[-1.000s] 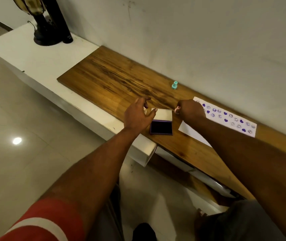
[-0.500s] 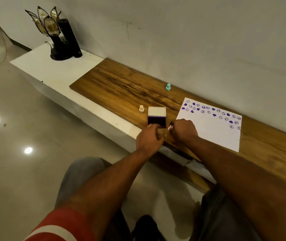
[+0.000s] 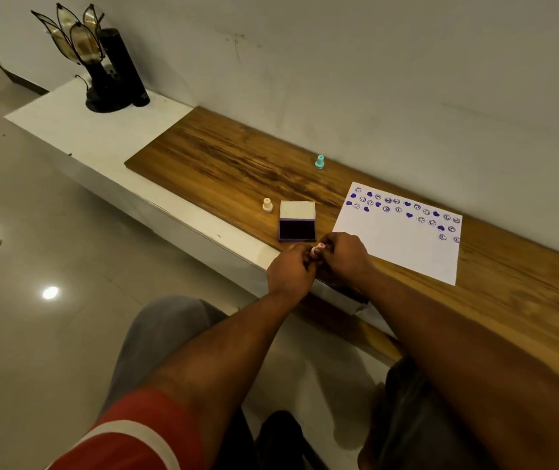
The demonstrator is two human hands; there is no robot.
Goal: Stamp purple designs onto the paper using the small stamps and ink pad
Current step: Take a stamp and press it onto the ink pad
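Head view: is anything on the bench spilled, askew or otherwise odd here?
Nothing spilled or damaged. The ink pad lies open, the beige stamp and teal stamp stand upright, and the paper lies flat. Both hands, left hand and right hand, hold a pink stamp.

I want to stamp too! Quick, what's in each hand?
Left hand: closed on the small pink stamp.
Right hand: closed on the same stamp.

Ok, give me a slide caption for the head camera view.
Both hands hold a small pink stamp near the open purple ink pad, beside partly stamped paper.
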